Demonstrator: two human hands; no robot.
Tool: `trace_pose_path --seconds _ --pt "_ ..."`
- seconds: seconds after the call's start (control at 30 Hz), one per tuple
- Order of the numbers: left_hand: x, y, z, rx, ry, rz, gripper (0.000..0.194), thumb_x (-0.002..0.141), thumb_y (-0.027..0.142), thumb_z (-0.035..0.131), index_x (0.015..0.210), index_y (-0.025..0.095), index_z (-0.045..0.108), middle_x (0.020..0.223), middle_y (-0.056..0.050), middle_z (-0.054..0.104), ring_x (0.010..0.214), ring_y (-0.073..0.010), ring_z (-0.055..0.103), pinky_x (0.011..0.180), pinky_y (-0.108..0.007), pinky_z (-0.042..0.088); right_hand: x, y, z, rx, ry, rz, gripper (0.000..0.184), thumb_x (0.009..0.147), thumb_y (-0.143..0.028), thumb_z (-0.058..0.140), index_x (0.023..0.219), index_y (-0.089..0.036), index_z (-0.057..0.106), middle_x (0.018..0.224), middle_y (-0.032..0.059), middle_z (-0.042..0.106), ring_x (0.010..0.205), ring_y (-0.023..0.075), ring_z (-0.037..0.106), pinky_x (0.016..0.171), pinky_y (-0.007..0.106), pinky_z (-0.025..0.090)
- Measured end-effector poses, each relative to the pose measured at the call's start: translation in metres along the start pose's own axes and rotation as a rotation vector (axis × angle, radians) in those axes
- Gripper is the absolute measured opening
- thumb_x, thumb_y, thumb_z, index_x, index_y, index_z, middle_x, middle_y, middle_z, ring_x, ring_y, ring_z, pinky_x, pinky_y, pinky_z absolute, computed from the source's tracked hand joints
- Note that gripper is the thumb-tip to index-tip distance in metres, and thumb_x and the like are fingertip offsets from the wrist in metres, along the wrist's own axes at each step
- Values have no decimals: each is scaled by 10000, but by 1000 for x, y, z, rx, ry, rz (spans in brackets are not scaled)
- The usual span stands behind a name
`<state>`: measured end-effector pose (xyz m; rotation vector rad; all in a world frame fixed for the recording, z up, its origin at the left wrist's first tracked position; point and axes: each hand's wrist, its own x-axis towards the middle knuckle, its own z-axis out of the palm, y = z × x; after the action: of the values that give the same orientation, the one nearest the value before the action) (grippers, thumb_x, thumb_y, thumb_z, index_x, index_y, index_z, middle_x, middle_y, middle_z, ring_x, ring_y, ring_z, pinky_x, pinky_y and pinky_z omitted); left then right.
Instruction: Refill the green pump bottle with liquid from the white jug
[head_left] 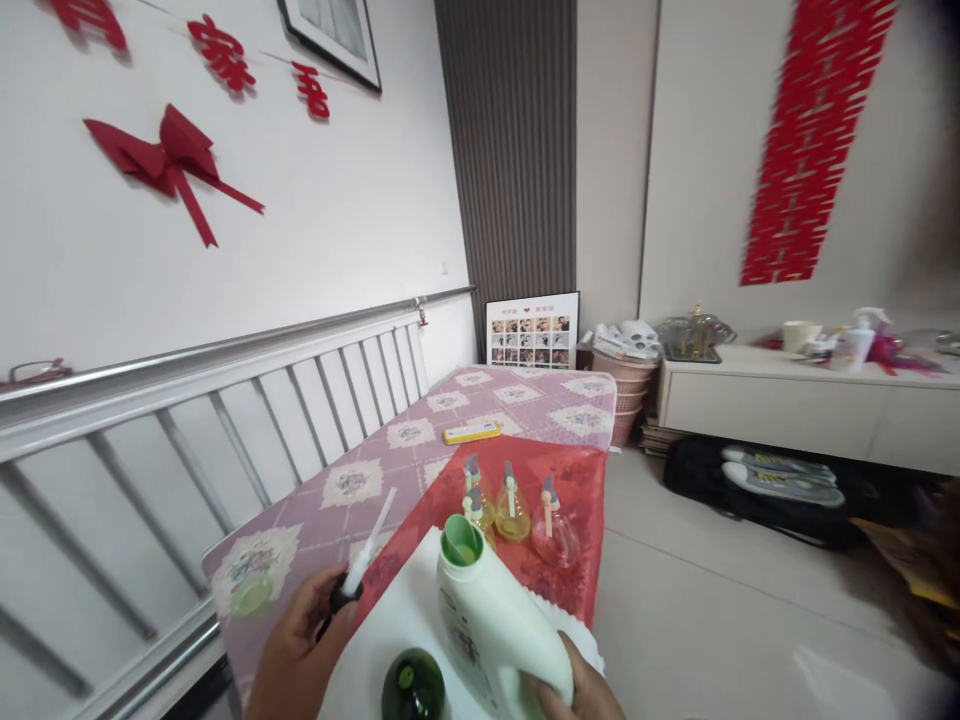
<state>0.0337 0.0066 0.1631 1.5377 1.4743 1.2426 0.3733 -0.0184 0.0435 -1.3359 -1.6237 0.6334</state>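
Observation:
In my left hand (307, 625) is a dropper (369, 550) with a black cap and a clear tube pointing up and to the right. My right hand (574, 685) grips the handle of a pale green jug-shaped bottle (499, 610). That bottle is tilted to the left, its green spout uncovered. Below and between my hands stands a dark green glass bottle (414, 685) on a white cloth (397, 610). Beyond the jug, several small bottles (513, 510) of yellow and pink liquid with grey tops stand on a red cloth (577, 470). A light green cap (251, 595) lies left of my left hand.
A patterned pink tablecloth (420, 465) covers the table, with a yellow-edged box (472, 432) farther back. A white metal railing (300, 410) runs along the left. Stacked pink baskets (626, 385) and a white cabinet (795, 400) stand beyond, with a black bag (697, 485) on the floor.

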Motion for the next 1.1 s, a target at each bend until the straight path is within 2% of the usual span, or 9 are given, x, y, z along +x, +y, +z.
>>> trace_pose_path --seconds 0.13,0.23,0.33,0.43,0.5,0.57,0.73,0.97,1.1 --pt "-24 0 7 151 23 -26 484 800 512 639 1186 220 610 1122 -73 743 1010 -226 701 909 -360 576 1 -12 -4 -27 -17 21 291 847 -395 520 967 -176 671 905 100 777 847 255 743 760 322 601" --pt "-37 -4 -5 337 16 -2 432 800 498 638 1150 247 655 1115 -61 743 980 -218 703 893 -358 583 2 -14 -4 -33 -26 36 310 845 -417 518 973 -177 666 916 106 783 852 263 745 744 327 609" --pt "-44 -15 -25 539 -55 129 372 811 484 640 1119 281 687 1085 -51 757 970 -212 716 866 -345 598 1 -11 -3 -21 -22 38 292 851 -424 524 951 -192 670 928 98 789 853 262 748 732 319 614" --pt "-47 -24 -41 781 -56 327 332 820 444 650 1134 340 683 1036 -41 771 942 -233 729 834 -395 606 0 -9 -2 -1 4 20 287 847 -416 547 978 -200 684 987 96 796 897 263 754 752 311 619" --pt "-48 -23 -48 936 -44 413 325 828 389 647 1151 363 670 1035 -49 766 940 -258 725 845 -459 587 0 -8 -1 11 28 10 292 833 -409 569 996 -201 694 993 94 800 902 265 758 759 308 623" --pt "-47 -15 -50 1043 -61 422 322 842 327 626 1159 374 659 1050 -51 755 962 -267 714 910 -526 543 1 -8 -2 12 47 4 285 821 -407 589 988 -207 704 972 87 805 885 265 763 754 308 627" --pt "-41 14 -45 1155 -247 339 422 822 175 593 1175 402 635 1084 -18 741 1042 -249 685 1057 -618 411 2 -10 -2 -4 92 -6 278 794 -408 615 967 -215 717 953 85 810 870 270 766 743 317 631" --pt "-40 32 -25 1334 -150 479 448 798 -12 474 1024 323 667 957 -5 696 978 -216 628 1129 -637 279 1 -7 -2 -23 80 22 320 806 -425 599 1013 -209 713 1013 87 802 929 270 755 786 315 623" --pt "-29 39 -22 1335 -211 542 412 793 -14 466 967 298 671 924 -13 678 964 -224 603 1130 -635 260 1 -1 1 -24 82 29 336 804 -439 597 1012 -201 711 986 91 804 905 270 757 784 320 623"
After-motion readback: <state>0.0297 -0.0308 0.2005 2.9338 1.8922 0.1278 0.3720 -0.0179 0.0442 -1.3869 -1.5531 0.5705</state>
